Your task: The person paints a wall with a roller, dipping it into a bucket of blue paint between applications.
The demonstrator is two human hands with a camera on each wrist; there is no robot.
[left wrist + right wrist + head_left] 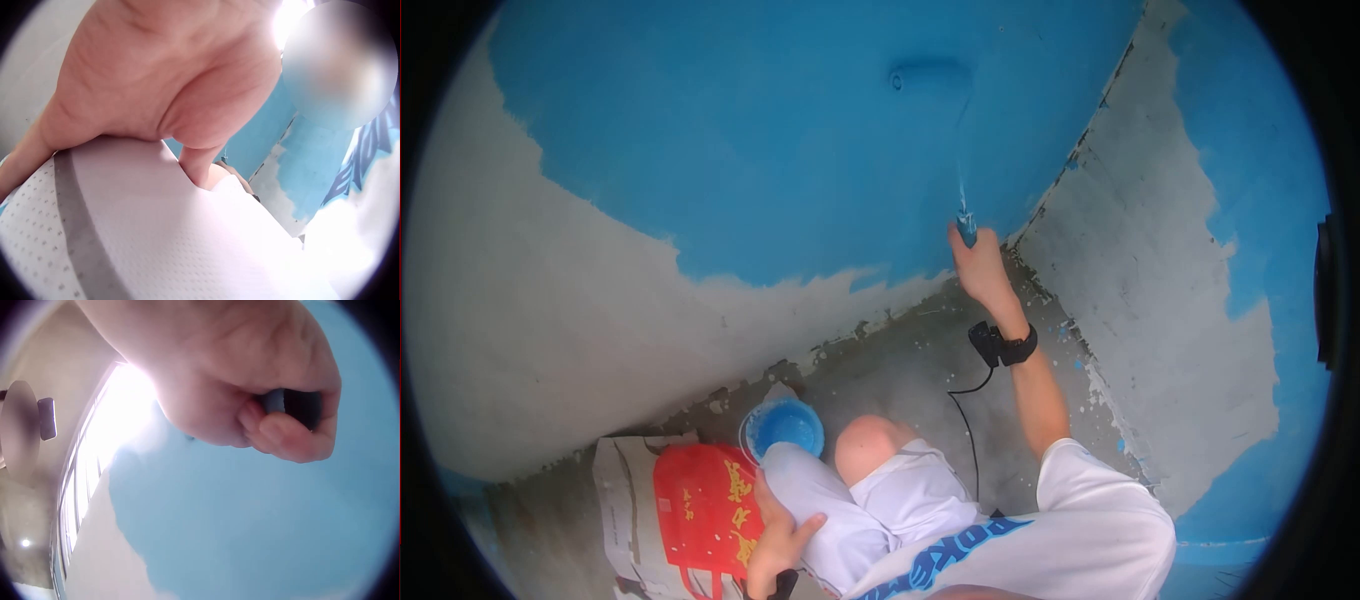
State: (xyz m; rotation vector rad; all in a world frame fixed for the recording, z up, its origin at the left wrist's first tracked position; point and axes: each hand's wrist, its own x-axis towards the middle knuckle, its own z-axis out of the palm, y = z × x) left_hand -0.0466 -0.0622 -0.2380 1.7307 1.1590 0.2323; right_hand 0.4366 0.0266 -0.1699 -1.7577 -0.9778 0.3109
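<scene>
Blue "POKE" (960,550) on white shirt (1100,515), yellow "力" (746,523) on red bag (685,510)

Head view: I am logging the roller (935,78) touching the main wall (750,170), upper centre. On the floor (870,375), the bucket (790,425) is sitting lower left of centre, the bag (690,500) lying just left of it. The side wall (1140,290) is standing at right.

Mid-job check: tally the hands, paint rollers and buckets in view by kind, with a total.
Hands: 2 (left hand, right hand)
Paint roller: 1
Blue bucket: 1
Total: 4
</scene>
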